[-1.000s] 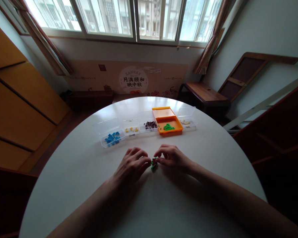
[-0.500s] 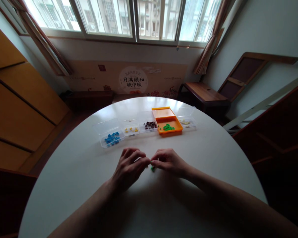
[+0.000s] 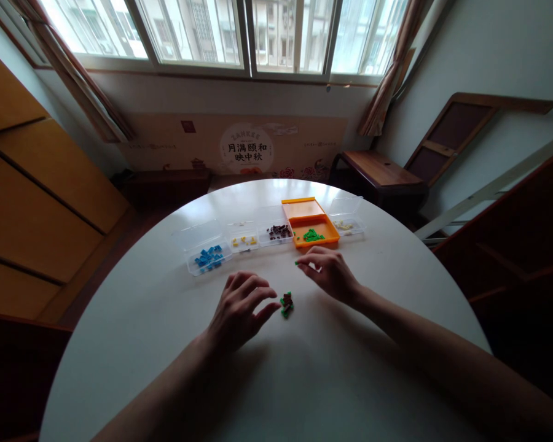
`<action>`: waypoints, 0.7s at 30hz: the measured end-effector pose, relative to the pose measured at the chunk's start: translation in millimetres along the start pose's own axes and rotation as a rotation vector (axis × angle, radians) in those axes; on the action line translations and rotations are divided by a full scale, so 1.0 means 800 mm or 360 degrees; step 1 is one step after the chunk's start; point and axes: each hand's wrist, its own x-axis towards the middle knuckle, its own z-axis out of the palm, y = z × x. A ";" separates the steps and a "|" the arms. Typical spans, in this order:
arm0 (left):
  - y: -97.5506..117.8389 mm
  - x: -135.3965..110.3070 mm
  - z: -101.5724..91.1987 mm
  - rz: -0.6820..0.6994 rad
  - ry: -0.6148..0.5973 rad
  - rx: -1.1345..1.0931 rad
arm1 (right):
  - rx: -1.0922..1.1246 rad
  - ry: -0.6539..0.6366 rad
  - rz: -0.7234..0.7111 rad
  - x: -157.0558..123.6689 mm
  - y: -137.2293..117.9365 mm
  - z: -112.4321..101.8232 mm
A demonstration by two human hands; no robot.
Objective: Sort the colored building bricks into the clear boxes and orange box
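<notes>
A small cluster of green and brown toy bricks lies on the white round table. Beside it on the left is my left hand, thumb and fingers apart, with nothing seen between them. My right hand is farther out, to the right of the cluster, and pinches a tiny green brick between thumb and forefinger. Just beyond that hand sits an open orange box with a pile of green bricks in it.
Open clear boxes line the table's far side: one with blue bricks, one with yellow pieces, one with dark brown pieces, one with cream pieces. Past the table stands a wooden chair.
My right hand has moved away from my left, outward and to the right, with a green brick at its fingertips. My left thumb and fingers have parted. The brick cluster now shows.
</notes>
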 end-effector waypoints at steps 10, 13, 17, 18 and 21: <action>-0.007 -0.010 0.006 0.0026 -0.0275 -0.0109 | -0.0128 0.0506 0.0418 0.058 0.067 -0.022; -0.007 -0.011 0.005 0.0016 -0.0327 -0.0102 | -0.0079 0.0461 0.0453 0.063 0.066 -0.019; -0.006 -0.010 0.004 0.0002 -0.0341 -0.0097 | -0.0037 0.0426 0.0530 0.060 0.063 -0.016; -0.006 -0.009 0.004 -0.0001 -0.0348 -0.0102 | -0.0023 0.0419 0.0535 0.057 0.062 -0.016; -0.006 -0.008 0.004 -0.0015 -0.0394 -0.0117 | 0.0034 0.0387 0.0521 0.048 0.057 -0.015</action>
